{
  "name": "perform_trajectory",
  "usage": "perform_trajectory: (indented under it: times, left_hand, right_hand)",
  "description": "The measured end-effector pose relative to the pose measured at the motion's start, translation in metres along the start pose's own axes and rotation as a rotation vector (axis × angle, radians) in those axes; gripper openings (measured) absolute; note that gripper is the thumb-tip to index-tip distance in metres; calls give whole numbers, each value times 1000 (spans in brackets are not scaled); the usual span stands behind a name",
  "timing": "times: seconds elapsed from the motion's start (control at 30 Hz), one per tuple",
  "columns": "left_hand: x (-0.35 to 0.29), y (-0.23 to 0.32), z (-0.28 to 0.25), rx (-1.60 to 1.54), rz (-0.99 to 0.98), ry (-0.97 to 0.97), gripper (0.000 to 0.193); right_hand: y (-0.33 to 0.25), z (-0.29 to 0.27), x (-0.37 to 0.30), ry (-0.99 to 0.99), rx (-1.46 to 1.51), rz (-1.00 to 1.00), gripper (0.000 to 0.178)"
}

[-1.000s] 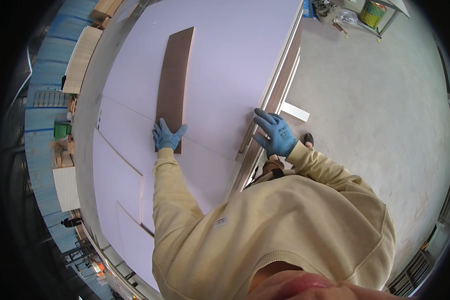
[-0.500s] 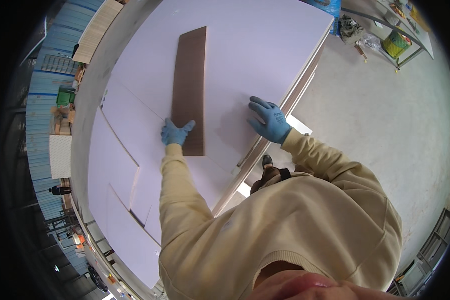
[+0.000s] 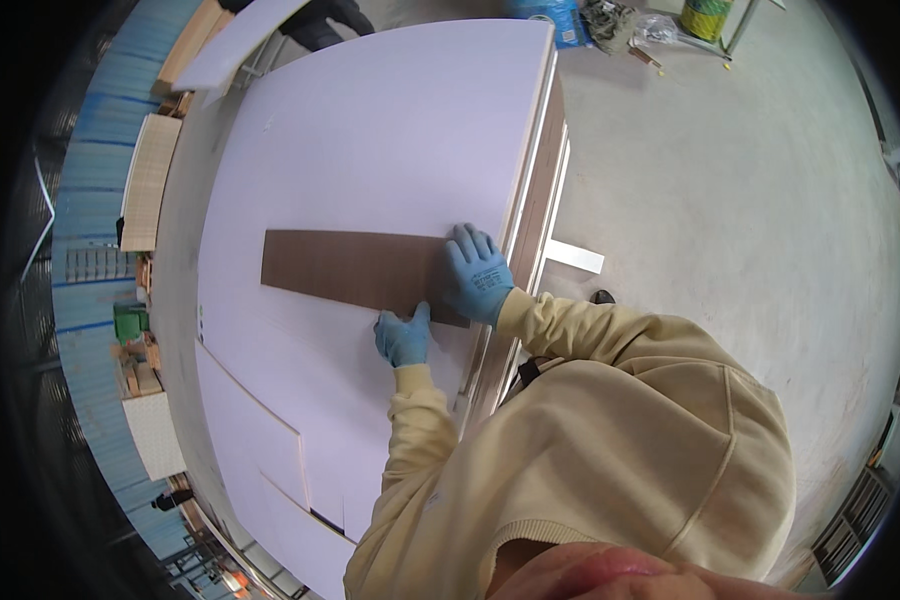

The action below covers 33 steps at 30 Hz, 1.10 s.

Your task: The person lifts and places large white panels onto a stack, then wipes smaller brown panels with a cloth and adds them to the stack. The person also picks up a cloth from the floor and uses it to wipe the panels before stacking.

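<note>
A long dark-brown wood-grain board (image 3: 355,270) lies crosswise on a stack of large pale-lilac sheets (image 3: 370,130). My right hand (image 3: 480,275), in a blue work glove, rests over the board's right end, its fingers stretched toward the far edge. At the near long edge is my left hand (image 3: 402,338), gloved alike. Its thumb points up against the board and its other fingers are spread away from the thumb on the lilac surface. Neither hand is wrapped round the board. The undersides of both hands are hidden.
The stack's right edge (image 3: 530,170) shows layered sheets, with a white strip (image 3: 575,256) jutting out. Lower left, a cut-out recess (image 3: 327,522) breaks the top sheet. Beyond the far-left corner, a person in dark clothes (image 3: 320,22) stands beside a pale panel (image 3: 235,45). A blue bag (image 3: 550,18) lies far right.
The brown board has turned from lengthwise to crosswise, its near end swinging right. My right hand has moved left onto that end; my left hand has shifted right and nearer. A person appears at the far left.
</note>
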<state>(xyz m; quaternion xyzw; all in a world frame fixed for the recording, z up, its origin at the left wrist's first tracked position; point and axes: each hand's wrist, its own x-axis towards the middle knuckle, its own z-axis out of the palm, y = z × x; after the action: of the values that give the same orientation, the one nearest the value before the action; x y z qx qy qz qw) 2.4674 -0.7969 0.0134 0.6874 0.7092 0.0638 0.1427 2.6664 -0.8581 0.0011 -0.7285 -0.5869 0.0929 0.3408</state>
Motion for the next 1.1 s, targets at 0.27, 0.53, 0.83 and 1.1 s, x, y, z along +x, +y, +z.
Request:
perform_trajectory:
  times: [0.27, 0.53, 0.83, 1.1]
  left_hand:
    - [0, -6, 8, -752, -212, -100, 55]
    - [-52, 13, 33, -982, -391, -18, 45]
    - [-47, 101, 27, -1252, -176, -79, 73]
    - [-39, 264, 26, -1795, 141, -455, 53]
  right_hand:
    - [20, -49, 4, -315, 118, 91, 53]
    - [67, -55, -28, -401, 451, 457, 60]
    - [91, -142, -57, -275, 703, 284, 30]
    - [134, -238, -44, -62, 722, -171, 63]
